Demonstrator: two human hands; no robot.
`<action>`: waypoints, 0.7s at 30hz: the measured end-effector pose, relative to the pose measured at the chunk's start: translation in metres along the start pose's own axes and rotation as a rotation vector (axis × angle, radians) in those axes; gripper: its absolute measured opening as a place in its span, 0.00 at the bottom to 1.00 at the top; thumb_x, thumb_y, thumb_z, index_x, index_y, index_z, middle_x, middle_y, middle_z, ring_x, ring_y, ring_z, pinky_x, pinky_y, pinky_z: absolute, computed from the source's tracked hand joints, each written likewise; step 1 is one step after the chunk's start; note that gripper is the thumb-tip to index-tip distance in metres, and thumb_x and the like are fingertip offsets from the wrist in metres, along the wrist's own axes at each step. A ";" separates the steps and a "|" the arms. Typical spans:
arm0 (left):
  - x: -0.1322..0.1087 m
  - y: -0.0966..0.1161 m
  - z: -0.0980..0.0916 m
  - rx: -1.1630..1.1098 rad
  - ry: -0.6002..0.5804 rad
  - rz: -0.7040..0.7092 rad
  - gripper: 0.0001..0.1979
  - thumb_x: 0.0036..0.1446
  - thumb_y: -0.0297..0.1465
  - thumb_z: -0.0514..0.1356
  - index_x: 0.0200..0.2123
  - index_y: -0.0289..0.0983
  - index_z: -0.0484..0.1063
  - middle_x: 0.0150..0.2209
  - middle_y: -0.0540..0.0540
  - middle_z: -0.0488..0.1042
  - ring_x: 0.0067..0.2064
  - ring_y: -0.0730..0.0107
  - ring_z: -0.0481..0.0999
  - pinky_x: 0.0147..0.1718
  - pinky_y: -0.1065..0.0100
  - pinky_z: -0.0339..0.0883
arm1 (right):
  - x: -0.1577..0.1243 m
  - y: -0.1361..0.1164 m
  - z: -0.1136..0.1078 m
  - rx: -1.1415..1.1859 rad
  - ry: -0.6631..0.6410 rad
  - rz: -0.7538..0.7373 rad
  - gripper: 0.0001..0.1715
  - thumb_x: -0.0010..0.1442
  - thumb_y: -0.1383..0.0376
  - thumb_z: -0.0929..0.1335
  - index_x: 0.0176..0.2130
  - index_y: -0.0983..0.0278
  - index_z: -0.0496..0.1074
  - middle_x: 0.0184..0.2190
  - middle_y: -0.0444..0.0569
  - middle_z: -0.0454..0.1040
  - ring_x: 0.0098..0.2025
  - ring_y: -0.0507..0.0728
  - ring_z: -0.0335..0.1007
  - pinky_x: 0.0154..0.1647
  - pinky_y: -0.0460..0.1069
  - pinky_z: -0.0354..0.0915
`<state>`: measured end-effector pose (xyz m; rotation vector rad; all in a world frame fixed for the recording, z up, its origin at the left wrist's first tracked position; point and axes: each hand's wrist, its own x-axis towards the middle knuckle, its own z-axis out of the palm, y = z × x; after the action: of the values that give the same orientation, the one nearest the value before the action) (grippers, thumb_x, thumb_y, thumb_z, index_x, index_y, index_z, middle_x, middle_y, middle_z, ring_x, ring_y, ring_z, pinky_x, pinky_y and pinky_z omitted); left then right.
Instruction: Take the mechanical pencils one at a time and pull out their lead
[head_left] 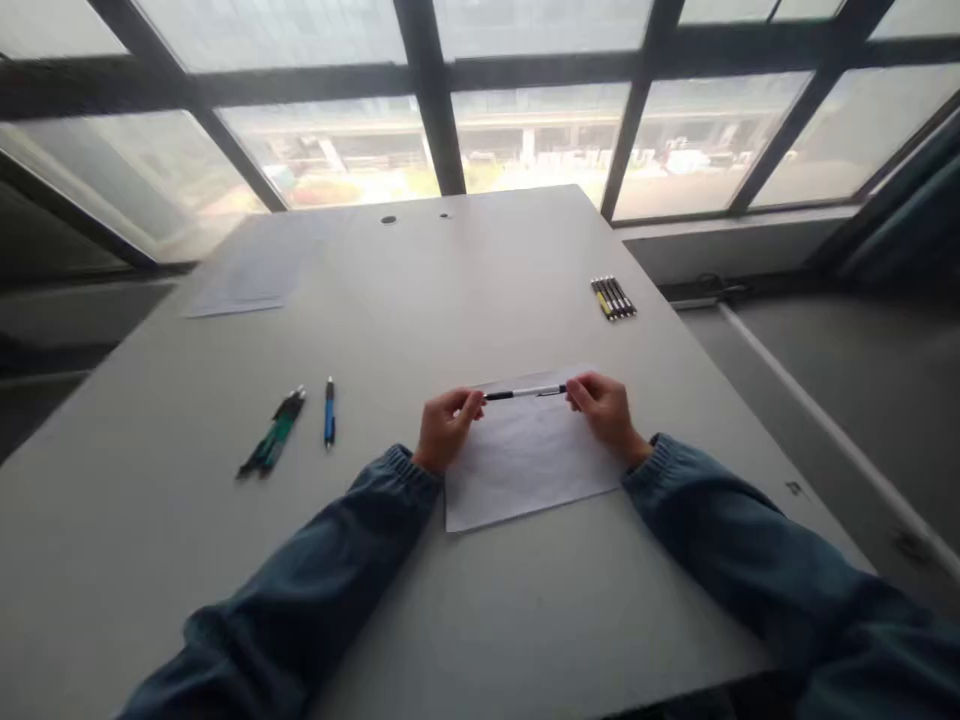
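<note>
Our hands are apart, each pinched on one end of the same pen. Left hand (446,428): thumb and fingers grip the black end of the pen (526,392). Right hand (606,412): thumb and fingers grip the opposite end, beside the clip. We hold the pen crosswise over the far part of a white sheet (529,465); we cannot tell whether it clears the paper. Blue sleeves (322,580) reach to both wrists.

Elsewhere on the white table (465,610), we note a blue pen (330,412) left of the left hand and, just beyond it, a bundle of green-and-black pens (276,435). Beyond the right hand lies a row of pens (613,298), one with a yellow part. More paper (244,270) lies at the far left, near the windows (540,130).
</note>
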<state>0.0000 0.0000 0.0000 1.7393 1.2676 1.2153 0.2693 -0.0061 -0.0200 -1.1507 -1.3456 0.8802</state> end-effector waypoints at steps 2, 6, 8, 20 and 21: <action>0.000 0.000 -0.001 0.001 -0.002 -0.004 0.18 0.63 0.42 0.61 0.28 0.35 0.78 0.23 0.48 0.76 0.26 0.72 0.74 0.29 0.72 0.66 | 0.001 0.000 -0.001 -0.002 0.000 0.005 0.21 0.63 0.50 0.71 0.29 0.63 0.75 0.22 0.44 0.73 0.24 0.51 0.67 0.27 0.47 0.64; 0.000 0.000 -0.001 -0.010 -0.001 -0.010 0.18 0.63 0.42 0.61 0.28 0.35 0.78 0.23 0.47 0.76 0.26 0.72 0.74 0.29 0.72 0.66 | 0.002 -0.002 -0.001 0.002 -0.003 0.005 0.22 0.63 0.49 0.71 0.29 0.63 0.75 0.22 0.44 0.73 0.23 0.52 0.67 0.26 0.48 0.63; 0.000 0.000 -0.001 -0.015 0.000 -0.012 0.18 0.63 0.42 0.61 0.28 0.35 0.78 0.23 0.47 0.76 0.26 0.72 0.74 0.28 0.72 0.66 | 0.001 -0.004 -0.001 0.006 -0.005 0.003 0.22 0.63 0.49 0.71 0.28 0.63 0.75 0.22 0.44 0.73 0.23 0.52 0.67 0.26 0.48 0.63; -0.001 0.000 -0.001 -0.009 0.004 -0.001 0.18 0.64 0.41 0.61 0.27 0.35 0.78 0.22 0.48 0.75 0.26 0.72 0.74 0.28 0.72 0.66 | 0.001 -0.006 -0.001 0.006 -0.015 0.001 0.23 0.63 0.49 0.70 0.27 0.63 0.75 0.21 0.44 0.72 0.23 0.52 0.65 0.25 0.48 0.61; -0.001 0.000 -0.001 -0.011 0.003 -0.002 0.18 0.64 0.41 0.61 0.27 0.35 0.78 0.22 0.48 0.75 0.26 0.72 0.74 0.28 0.72 0.66 | 0.001 -0.006 -0.001 0.007 -0.016 0.001 0.23 0.63 0.49 0.70 0.27 0.63 0.74 0.21 0.44 0.72 0.23 0.52 0.65 0.25 0.48 0.61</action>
<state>-0.0014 -0.0007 0.0004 1.7284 1.2614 1.2229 0.2690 -0.0072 -0.0136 -1.1416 -1.3541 0.8954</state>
